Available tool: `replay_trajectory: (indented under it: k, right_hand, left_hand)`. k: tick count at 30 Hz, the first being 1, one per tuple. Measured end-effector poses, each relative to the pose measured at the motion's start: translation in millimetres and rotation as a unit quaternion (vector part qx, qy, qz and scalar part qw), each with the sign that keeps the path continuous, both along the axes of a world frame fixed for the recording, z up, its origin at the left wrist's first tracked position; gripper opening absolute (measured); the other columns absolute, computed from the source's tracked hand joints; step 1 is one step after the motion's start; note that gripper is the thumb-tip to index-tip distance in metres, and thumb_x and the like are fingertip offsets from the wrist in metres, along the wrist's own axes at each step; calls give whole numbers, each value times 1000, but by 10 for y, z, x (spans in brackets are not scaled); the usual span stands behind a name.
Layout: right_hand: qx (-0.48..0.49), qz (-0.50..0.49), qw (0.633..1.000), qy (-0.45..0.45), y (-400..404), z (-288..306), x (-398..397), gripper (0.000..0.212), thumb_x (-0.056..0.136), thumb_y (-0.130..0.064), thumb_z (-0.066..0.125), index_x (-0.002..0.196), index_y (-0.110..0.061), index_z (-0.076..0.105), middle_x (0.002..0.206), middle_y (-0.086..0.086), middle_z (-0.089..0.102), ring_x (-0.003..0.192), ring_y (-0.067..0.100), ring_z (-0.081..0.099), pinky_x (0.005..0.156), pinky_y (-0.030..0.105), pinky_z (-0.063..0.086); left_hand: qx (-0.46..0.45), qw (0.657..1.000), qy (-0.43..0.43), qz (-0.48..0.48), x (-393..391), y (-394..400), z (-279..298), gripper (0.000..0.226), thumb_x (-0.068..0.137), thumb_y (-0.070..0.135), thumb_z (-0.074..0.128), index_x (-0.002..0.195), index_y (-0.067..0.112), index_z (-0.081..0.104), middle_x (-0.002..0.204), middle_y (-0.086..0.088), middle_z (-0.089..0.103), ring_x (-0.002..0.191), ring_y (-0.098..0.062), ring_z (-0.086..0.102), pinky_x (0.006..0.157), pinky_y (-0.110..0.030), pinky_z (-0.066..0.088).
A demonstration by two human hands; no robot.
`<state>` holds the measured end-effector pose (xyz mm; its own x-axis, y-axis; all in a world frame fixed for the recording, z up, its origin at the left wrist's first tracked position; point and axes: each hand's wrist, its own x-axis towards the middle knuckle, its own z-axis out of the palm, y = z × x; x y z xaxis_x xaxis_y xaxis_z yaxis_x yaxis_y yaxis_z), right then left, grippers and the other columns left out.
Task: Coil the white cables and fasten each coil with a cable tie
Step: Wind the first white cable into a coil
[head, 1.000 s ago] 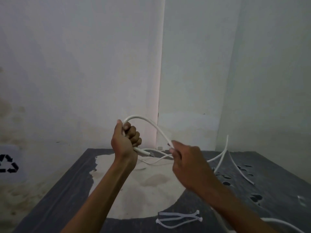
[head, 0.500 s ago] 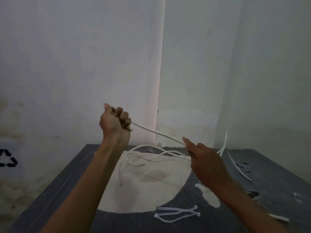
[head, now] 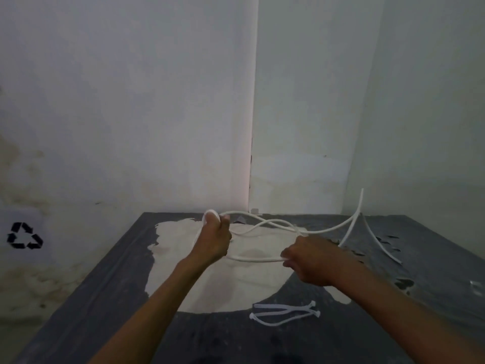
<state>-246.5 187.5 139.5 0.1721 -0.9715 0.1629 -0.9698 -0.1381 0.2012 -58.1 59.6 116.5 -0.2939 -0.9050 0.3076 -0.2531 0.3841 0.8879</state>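
While your left hand [head: 214, 239] grips the gathered turns of white cable [head: 265, 227] over the bench [head: 110, 285] middle, your right hand [head: 309, 261] pinches the next run. Mid-coil, I'd say: lay that loop into the left. Cable ties [head: 284, 312] wait near the front edge.

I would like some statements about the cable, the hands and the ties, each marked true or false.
1. Both hands hold the white cable. True: the left hand grips it and the right hand pinches it.
2. The cable ties lie on the table, in front of the hands. True.
3. A cable tie is already fastened around the coil. False: the ties lie loose on the table.
4. The whole cable is wound up. False: a long part trails to the right.
5. The recycling symbol is on the table. False: it is on the left wall.
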Motion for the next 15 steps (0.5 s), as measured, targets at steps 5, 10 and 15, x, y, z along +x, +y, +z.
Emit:
replay_trajectory:
  k: [5,10,15]
  right_hand:
    - [65,30,995,74,-125,-281,-31,29,98,-33,47,106,-15,67,107,12,65,97,31,64,81,35,48]
    - [71,162,971,164,-233,-335,36,36,101,-37,38,106,-10,62,101,15,67,90,36,65,76,38,45]
    - [61,169,973,147,-356,-362,-20,12,95,-22,52,101,-20,62,100,0,69,87,26,66,66,32,35]
  left_hand:
    - [21,992,-100,-71,32,-32,-470,7,102,29,31,96,26,31,88,-15,55,67,-13,52,57,-18,43]
    - [9,965,-229,-126,-60,-79,-643,41,102,42,24,114,8,45,98,-10,58,89,-23,57,79,-27,39]
    - [-6,954,-273,-123,-72,-108,-732,46,103,40,22,115,8,51,125,-15,56,102,-22,53,89,-28,34]
